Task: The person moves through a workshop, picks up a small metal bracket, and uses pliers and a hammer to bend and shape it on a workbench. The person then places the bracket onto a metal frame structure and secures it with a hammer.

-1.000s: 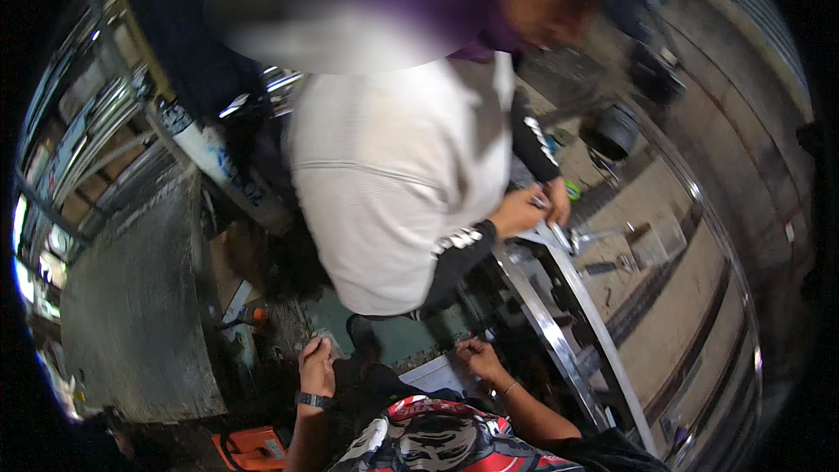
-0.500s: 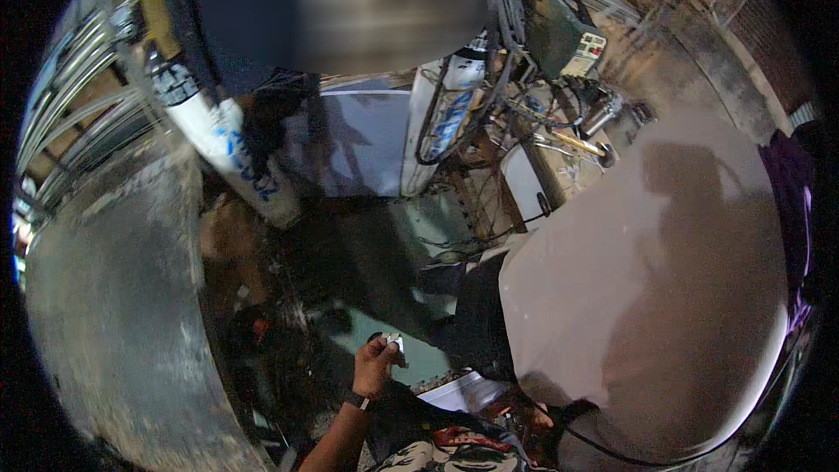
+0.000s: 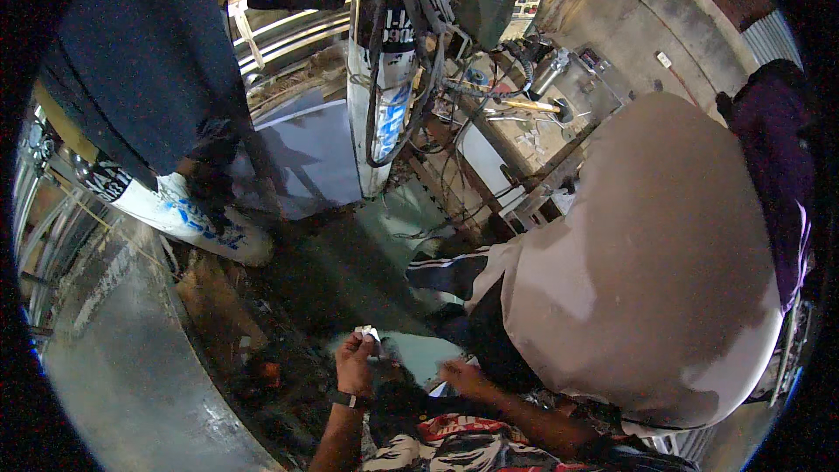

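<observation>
The left hand [image 3: 354,371] pinches a small white piece [image 3: 368,332] between thumb and fingers; the piece sticks out past the fingertips, too small to identify. With so little of it gripped, a loosened pinch could let it slip. Just beyond that hand is a pale green panel [image 3: 421,351], and left of it lies dark, cluttered ground [image 3: 271,323], where something this small could be hard to find.

To its right, apart from it, the right hand [image 3: 465,378] is blurred, its fingers seemingly curled; I cannot tell whether it holds anything. Close beyond the right hand, a co-worker in a beige shirt [image 3: 647,271] bends over, dark trousers near its fingers. If that person stepped back, they could bump the hand and jolt the other.

Farther left of the left hand stands a broad grey curved sheet [image 3: 131,358]; a sideways swing of the elbow might strike its edge. Ahead of both hands, a white gas cylinder [image 3: 380,114] has looped cables [image 3: 406,0] about it, and more cable trails low near the co-worker's leg: a foot catching there could cause a stumble.
</observation>
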Tool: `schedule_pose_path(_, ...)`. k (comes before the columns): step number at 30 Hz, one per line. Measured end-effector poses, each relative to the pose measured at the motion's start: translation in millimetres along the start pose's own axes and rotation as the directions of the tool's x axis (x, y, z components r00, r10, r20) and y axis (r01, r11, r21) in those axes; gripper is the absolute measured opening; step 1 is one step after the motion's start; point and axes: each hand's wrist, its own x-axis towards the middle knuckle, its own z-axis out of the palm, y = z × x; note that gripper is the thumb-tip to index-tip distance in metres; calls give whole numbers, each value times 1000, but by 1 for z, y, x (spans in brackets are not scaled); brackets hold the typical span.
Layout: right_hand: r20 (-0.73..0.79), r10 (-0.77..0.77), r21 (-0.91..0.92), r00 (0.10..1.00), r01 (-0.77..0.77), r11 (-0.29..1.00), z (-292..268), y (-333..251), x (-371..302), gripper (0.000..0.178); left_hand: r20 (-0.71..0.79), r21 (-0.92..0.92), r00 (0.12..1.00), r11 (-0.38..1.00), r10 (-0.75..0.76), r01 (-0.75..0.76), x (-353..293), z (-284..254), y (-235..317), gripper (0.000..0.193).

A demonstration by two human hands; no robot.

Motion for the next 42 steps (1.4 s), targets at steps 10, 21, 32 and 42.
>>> schedule_pose_path(10,-605,162,734,779,467,493,-48,-277,251,25,-160,64,968,981,193,-185,-28,-31,79,6)
schedule_pose_path(21,-669,254,740,699,659,135,-338,-287,515,40,-523,280,853,946,7,163,-67,-83,51,34)
schedule_pose_path(32,-684,398,692,611,716,89,-426,-293,556,17,-540,333,835,883,-110,332,25,-75,87,46)
schedule_pose_path(42,-943,62,333,327,934,129,-289,-344,389,14,67,903,880,347,470,-254,-8,-99,59,29)
